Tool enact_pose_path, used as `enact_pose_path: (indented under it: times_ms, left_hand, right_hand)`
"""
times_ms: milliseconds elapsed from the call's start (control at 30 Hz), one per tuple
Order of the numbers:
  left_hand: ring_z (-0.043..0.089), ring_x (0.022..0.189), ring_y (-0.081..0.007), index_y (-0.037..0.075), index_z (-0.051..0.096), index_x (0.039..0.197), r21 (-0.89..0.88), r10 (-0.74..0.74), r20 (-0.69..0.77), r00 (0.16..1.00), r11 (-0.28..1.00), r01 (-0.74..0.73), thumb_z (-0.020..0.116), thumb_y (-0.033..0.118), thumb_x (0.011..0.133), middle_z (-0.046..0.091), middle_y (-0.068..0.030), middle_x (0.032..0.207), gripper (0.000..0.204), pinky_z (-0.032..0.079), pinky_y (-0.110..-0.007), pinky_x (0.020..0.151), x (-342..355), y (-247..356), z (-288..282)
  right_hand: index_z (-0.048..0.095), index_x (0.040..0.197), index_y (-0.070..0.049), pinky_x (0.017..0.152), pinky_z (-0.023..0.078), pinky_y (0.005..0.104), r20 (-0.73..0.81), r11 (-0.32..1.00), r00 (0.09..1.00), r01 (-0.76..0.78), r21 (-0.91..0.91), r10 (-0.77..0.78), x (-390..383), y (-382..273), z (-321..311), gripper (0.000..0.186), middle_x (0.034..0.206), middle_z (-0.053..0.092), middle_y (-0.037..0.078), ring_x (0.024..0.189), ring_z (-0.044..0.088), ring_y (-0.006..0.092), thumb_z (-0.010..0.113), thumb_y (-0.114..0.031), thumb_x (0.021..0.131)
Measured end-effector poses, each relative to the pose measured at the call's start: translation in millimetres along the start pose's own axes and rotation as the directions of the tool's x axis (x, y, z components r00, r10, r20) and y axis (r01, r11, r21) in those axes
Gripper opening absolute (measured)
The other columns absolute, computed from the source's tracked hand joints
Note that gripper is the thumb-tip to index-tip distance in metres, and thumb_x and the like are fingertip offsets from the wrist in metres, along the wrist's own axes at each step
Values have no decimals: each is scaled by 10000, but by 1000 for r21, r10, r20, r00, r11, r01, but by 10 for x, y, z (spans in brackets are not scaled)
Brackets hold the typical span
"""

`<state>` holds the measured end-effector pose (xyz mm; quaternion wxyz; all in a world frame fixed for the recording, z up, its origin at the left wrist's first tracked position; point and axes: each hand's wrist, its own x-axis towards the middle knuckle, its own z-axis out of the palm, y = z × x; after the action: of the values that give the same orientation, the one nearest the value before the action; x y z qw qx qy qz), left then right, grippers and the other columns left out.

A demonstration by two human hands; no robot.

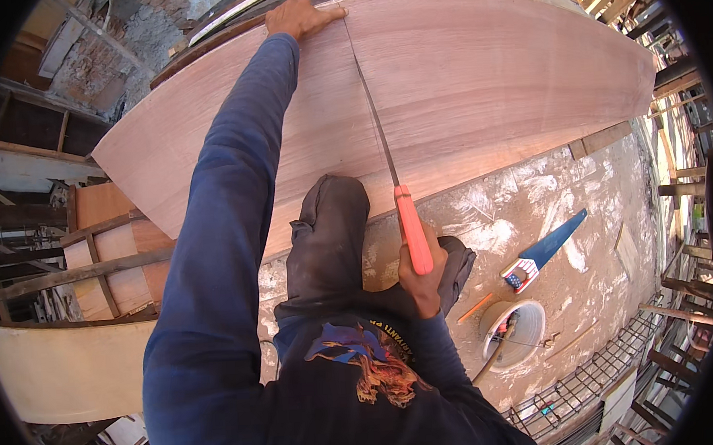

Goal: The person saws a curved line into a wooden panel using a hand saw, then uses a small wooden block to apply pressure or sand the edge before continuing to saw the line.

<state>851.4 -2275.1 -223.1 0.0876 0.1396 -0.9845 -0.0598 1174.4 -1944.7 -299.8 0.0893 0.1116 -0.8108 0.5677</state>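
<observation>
A large reddish plywood sheet (477, 71) lies in front of me, with my knee resting against its near part. My right hand (420, 271) is wrapped round the red handle of a handsaw (377, 125). The thin blade runs away from me over the sheet, its tip close to the far edge. My left hand (301, 18) presses down at that far edge, thumb stretched toward the blade tip, with nothing held in it. How deep the blade sits in the wood cannot be made out.
A second handsaw (547, 249) with a blue blade lies on the dusty floor at right. Nearby are an orange pencil-like stick (475, 307) and a white bucket (531, 314) holding tools. Metal mesh (590, 379) lies at lower right. Timber frames (93, 268) stand at left.
</observation>
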Motion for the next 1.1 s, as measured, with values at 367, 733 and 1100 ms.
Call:
enact_pose_path:
  times_ms: [367,733,1100]
  left_hand:
    - [680,1050,-354,52,743,1120,-5,1,-11,1000,1000,-1,576,837,679,710,-187,1110,916,510,-466,863,-154,77,-128]
    - [703,986,-351,52,774,1040,32,-3,-80,997,999,5,611,829,668,731,-181,1026,877,522,-456,838,-95,53,-46]
    - [528,1286,-362,34,659,1258,5,-57,115,992,998,57,554,834,718,557,-207,1386,971,445,-471,1023,-16,64,-145]
  right_hand:
    - [638,1112,15,615,496,335,-59,983,994,99,158,-90,1234,275,723,334,720,613,193,608,625,246,582,24,783]
    - [659,1059,28,662,501,320,24,987,999,-25,159,21,1020,118,503,207,803,661,175,685,631,222,618,-25,863]
    - [644,1210,30,789,542,322,14,999,999,-39,-34,40,-255,-34,-214,388,1015,715,188,918,723,258,580,58,828]
